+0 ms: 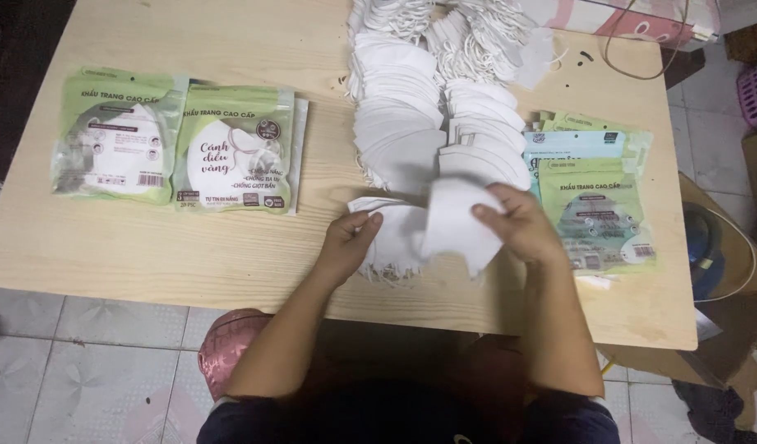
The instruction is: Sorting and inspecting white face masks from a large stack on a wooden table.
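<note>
Dark clothing at the lower edge sits closest to the lens, with both bare forearms reaching forward over the near rim of the pale wooden table (189, 255). Beside the left arm, below the table edge, a reddish round stool (230, 345) shows against the tiled floor (83, 362).

On the table, the left hand (346, 242) rests on a small pile of white masks (395, 238), its fingers (370, 220) curled over the pile's edge and pressing it down; white ear loops trail out beneath toward the table's near edge. Just to the right, the right hand (518, 222) has its fingers (485, 211) pinched on a single white mask (456, 218), which is lifted slightly and overlaps the pile under the other hand.

To the right of that hand lies a stack of flat green pouches (596, 210), fanned a little, with a blue-topped one showing behind. Far to the left, well apart from the hands, two filled green packets (177, 144) lie side by side, each showing a white mask on its front.

Farther back, two long overlapping rows of white masks (436, 123) run from just beyond the hands toward the far edge, ending in a tangle of white loops (469, 33). Beyond the far right corner a thin cable (641, 49) crosses the table.
</note>
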